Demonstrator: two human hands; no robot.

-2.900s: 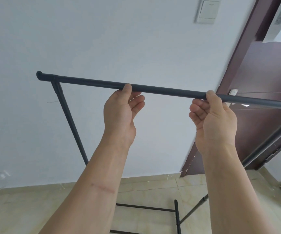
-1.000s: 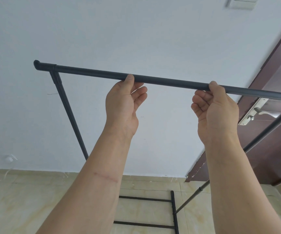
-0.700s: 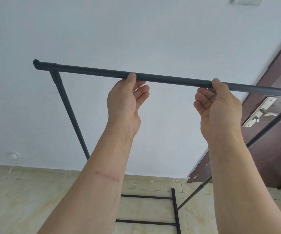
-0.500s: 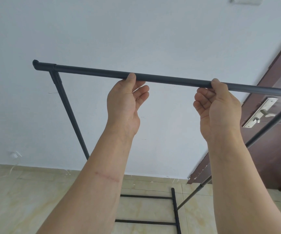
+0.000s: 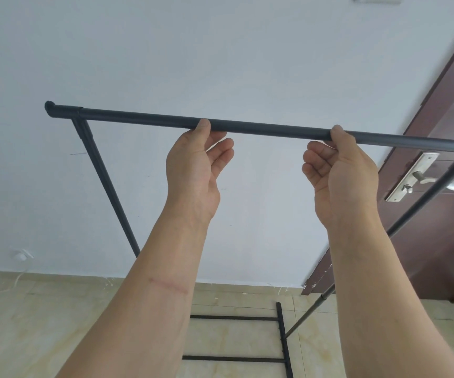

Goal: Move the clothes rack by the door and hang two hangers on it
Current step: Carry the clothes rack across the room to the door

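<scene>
Head view: left hand [image 5: 193, 170] and right hand [image 5: 340, 173] pinching clothes rack [image 5: 269, 130] top bar, near door [image 5: 444, 214].

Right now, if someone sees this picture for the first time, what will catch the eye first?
First the dark top bar of the clothes rack, which runs across the middle of the view, with the left hand and the right hand gripping it from below. Then the dark brown door at the right edge, with its metal handle just behind the rack's right post. No hangers are on the bar.
</scene>
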